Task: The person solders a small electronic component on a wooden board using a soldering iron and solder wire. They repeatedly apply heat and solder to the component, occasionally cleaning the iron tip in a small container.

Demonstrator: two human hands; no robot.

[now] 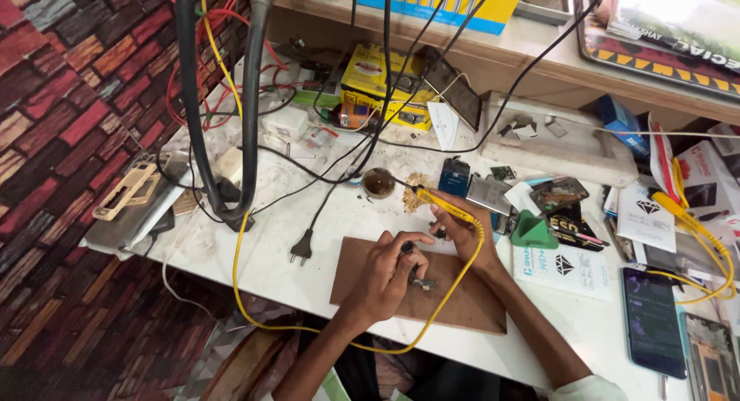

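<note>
A: What packaging shows?
B: A blue-and-yellow box (439,4) on the shelf, a yellow carton (378,81) at the bench (270,254) rear, white leaflets (566,266) right.
A: The hands?
B: Right hand (461,230) clamps a yellow soldering iron (435,203); left hand (385,274) pinches a dark tool (407,248) above a small circuit board (422,284) on the brown mat (455,304). Cables cross behind.

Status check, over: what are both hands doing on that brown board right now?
Right hand holding yellow iron, tip toward flux tin. Left hand pinning small part on board. Yellow cord loops across board.
</note>
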